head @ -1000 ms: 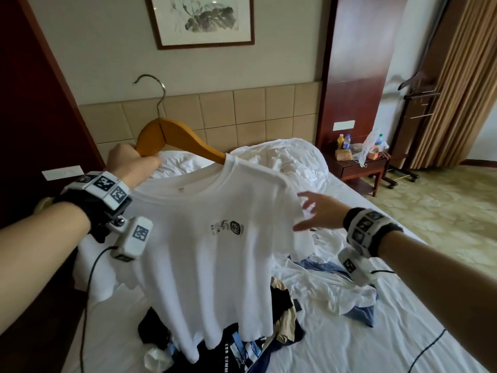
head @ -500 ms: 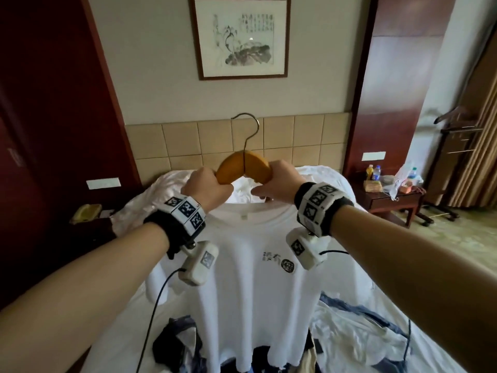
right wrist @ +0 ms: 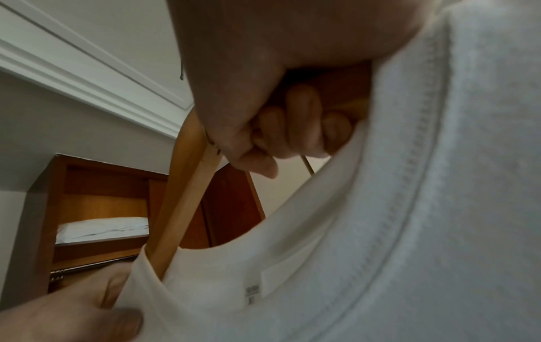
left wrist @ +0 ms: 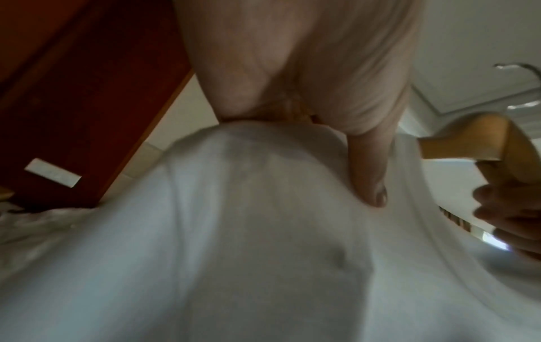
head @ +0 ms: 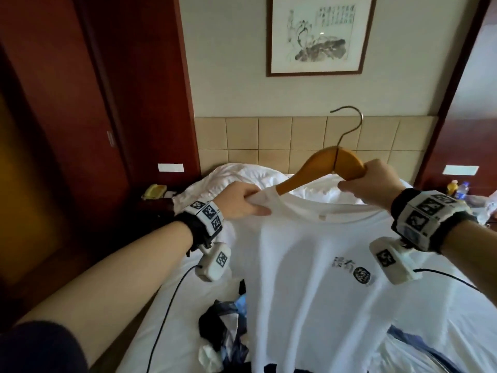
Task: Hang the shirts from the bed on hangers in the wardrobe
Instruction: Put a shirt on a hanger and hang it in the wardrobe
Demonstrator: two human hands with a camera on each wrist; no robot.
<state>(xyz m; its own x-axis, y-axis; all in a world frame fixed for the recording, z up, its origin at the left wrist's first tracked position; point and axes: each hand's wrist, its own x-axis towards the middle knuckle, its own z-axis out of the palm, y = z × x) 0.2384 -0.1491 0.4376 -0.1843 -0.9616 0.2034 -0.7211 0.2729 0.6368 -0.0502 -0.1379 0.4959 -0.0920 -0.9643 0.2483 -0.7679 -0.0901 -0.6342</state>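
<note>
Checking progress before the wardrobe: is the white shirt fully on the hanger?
Partly on: hanger enters white shirt collar by left hand; right hand grips bare end.

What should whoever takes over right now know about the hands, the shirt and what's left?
Left hand pinches the white T-shirt at its collar, over the hanger's left arm.
Right hand grips the wooden hanger near its middle.
Done: left arm of the hanger is inside the collar.
Left: seat the right shoulder, hang it in the wardrobe, then the other clothes on the bed.
</note>
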